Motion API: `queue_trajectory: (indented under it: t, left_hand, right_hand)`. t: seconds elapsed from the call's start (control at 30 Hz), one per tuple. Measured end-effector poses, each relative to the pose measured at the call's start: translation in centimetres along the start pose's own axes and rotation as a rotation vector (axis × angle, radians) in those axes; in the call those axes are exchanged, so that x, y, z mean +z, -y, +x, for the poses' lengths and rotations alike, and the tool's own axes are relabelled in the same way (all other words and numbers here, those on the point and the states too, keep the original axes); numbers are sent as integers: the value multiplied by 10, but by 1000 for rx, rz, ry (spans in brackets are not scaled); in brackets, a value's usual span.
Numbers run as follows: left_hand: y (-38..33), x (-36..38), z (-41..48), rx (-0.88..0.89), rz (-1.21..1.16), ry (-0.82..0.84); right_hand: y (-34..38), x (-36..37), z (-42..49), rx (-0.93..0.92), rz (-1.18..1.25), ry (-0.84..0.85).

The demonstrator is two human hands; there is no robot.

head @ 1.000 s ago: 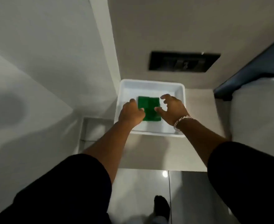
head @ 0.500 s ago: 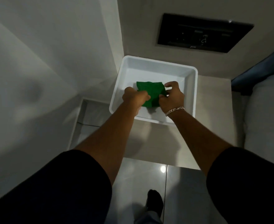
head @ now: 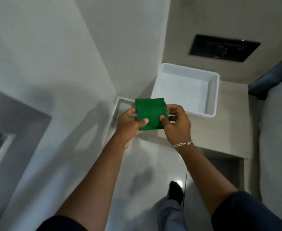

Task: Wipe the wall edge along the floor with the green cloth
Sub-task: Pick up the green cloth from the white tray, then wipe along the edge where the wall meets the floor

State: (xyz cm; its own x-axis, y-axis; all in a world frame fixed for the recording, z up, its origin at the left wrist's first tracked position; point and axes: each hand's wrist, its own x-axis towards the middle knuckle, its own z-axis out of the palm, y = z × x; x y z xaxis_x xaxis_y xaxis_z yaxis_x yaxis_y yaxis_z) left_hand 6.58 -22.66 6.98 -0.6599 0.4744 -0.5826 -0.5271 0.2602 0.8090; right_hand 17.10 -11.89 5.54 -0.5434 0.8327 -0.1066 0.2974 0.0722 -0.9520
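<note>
Wall edge [head: 116, 112] along the floor [head: 146, 164] is not yet touched. White tub [head: 215, 97] sits empty at the counter [head: 233, 124] left edge. Green cloth [head: 151, 114], folded near-square, no clear long axis, is held flat-faced upward between left hand [head: 130, 124] and right hand [head: 176, 122], fingers [head: 143, 121] pinched closed on its near edge. Risk judged: folds may fall open if one pinch slackens during the reach down.

The cloth [head: 151, 114] is held up between both hands, the left hand [head: 130, 124] on its left edge and the right hand [head: 176, 124] on its right. Behind and to the right of them the tub [head: 211, 95] sits on the desk [head: 228, 130], against the wall corner. A panel [head: 223, 47] is set in the wall behind the tub. The bed [head: 276, 130] lies right of the desk. Below the arms is the floor [head: 145, 164], with a foot [head: 175, 190] on it.
</note>
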Motion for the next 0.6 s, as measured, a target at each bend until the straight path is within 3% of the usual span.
queue_trajectory:
  t: [0.17, 0.23, 0.47, 0.6]
  left_hand:
    - [74, -85, -59, -59, -69, 72]
    - [114, -118, -70, -95, -37, 67]
    - [301, -214, -73, -161, 213, -158]
    - [416, -256, -73, -152, 236, -325]
  right_hand:
    - [-32, 36, -97, 468, 382, 122]
    - [-58, 55, -131, 554, 447, 170]
    - [-199, 148, -227, 538, 0, 382]
    - [-286, 206, -262, 465, -144, 541]
